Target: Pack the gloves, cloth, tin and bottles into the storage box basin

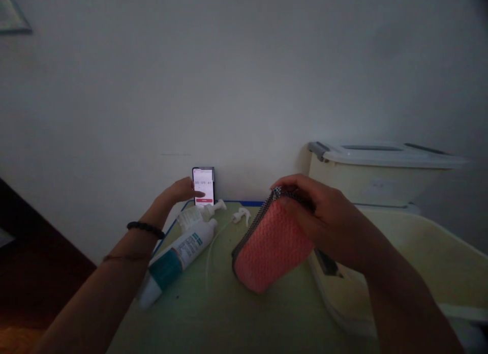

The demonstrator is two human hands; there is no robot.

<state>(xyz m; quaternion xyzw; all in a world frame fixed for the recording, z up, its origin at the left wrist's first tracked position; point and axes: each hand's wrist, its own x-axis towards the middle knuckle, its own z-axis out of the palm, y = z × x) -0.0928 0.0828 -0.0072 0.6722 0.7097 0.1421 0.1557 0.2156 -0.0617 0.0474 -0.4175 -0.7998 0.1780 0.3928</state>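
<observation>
My right hand [318,204] pinches the top of a pink textured cloth [272,247] with a black-and-white checked edge, which hangs above the table. My left hand [181,189] reaches to a phone [208,185] standing upright by the wall, one finger stretched out over its lit timer screen. Whether that fingertip touches the glass I cannot tell. Below my left hand lies a white and teal bottle [177,260]. Beside it are a clear pump bottle [189,217] and a loose white spray head [241,215] with a thin tube.
The pale green table [213,323] has a blue rim at the wall. At the right stands a cream storage box [362,183] with a white lid, and an open cream bin [430,242] is in front of it. A dark reddish surface [41,272] shows at lower left.
</observation>
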